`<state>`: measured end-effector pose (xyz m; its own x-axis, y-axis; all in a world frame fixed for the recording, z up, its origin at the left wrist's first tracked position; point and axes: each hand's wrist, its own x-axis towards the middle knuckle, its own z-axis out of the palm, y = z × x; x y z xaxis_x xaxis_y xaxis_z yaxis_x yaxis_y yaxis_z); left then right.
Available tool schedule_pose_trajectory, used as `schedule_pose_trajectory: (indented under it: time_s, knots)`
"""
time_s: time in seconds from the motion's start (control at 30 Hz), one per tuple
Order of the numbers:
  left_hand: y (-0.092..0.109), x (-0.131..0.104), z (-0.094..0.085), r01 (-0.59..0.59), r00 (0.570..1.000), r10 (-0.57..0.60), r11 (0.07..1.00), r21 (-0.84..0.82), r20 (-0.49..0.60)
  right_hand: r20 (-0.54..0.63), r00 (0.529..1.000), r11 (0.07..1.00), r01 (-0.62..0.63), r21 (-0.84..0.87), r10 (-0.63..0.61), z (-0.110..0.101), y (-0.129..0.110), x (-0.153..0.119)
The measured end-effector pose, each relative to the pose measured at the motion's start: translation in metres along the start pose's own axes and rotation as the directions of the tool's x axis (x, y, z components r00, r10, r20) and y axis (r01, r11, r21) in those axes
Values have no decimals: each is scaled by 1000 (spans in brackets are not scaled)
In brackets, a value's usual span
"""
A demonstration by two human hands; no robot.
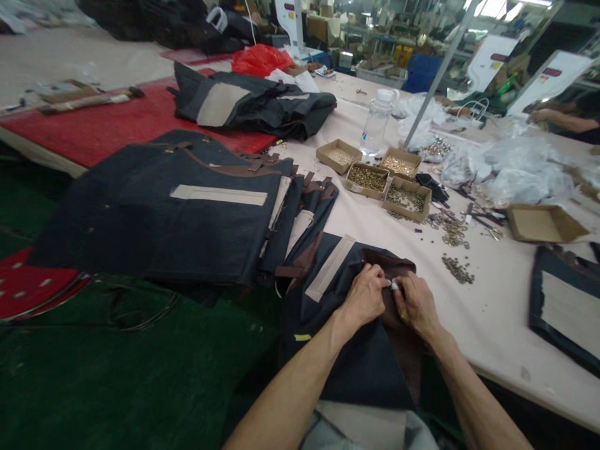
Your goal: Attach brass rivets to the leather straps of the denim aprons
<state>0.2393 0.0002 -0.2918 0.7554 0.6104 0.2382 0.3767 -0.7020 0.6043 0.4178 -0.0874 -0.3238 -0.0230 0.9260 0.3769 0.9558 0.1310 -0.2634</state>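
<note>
A dark navy fabric piece (360, 369) with brown lining lies across my lap and over the table's near edge, a beige strip (330, 269) on its upper left. My left hand (366, 295) is closed on this fabric at the turned-up brown edge. Close beside it, my right hand (415, 305) is closed too, fingertips pinched at the same brown edge. Something small and whitish (393, 284) shows between the fingertips of both hands; whether it is a loose part or a finger wrapping I cannot tell. The palms and the fabric under the fingers are hidden.
A stack of dark fabric pieces (225, 231) overhangs the table at left. Small cardboard boxes (367, 179) of metal fittings stand ahead, with loose fittings (458, 270) nearby. Behind are a clear bottle (376, 122), a slanted metal pole (440, 72) and plastic bags (520, 165).
</note>
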Motion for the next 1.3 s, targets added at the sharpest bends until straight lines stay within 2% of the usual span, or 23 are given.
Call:
schedule_pose_trajectory:
  time_s: [0.07,0.47,0.53,0.6,0.67,0.73,0.8,0.83,0.9,1.03,1.13,1.17,1.23,1.3]
  knots:
    - [-2,1,1,-10,1000,10,1000,2,1,-36,999,1000,18,20,-17,2,0,-1]
    - [-5,2,-1,20,999,-22,999,-45,-44,-77,997,976,15,219,2,6,0,6]
    - [-7,3,-2,14,999,-17,998,-53,-48,-37,999,958,-25,286,38,4,2,12]
    - [-8,5,-4,4,999,-7,998,-58,-46,81,990,930,-140,339,119,0,7,25]
    - [-9,7,-6,0,999,-2,998,-62,-43,282,936,882,-308,355,213,-5,14,44]
    - [-10,8,-9,-1,999,-1,998,-67,-40,492,826,830,-463,312,275,-9,20,66]
    - [-9,9,-13,-4,999,1,997,-73,-35,633,711,810,-544,220,306,-12,26,88]
    - [-9,9,-15,-2,999,0,997,-72,-33,671,668,808,-563,172,322,-13,28,98]
    - [-8,6,-20,4,999,-6,998,-62,-37,704,612,810,-580,91,359,-15,32,112]
    - [-7,-1,-28,3,999,-4,999,-45,-40,726,558,803,-596,13,402,-13,34,124]
    - [-12,-2,-34,6,1000,-8,998,-70,-24,758,517,760,-649,45,397,-14,32,122]
    - [-15,0,-37,14,1000,-16,996,-90,-21,767,518,740,-667,86,378,-16,32,119]
    - [-23,4,-43,45,999,-48,987,-156,-14,784,554,687,-686,239,280,-25,37,112]
    - [-31,9,-48,86,996,-88,967,-242,-1,751,636,599,-676,430,179,-42,56,104]
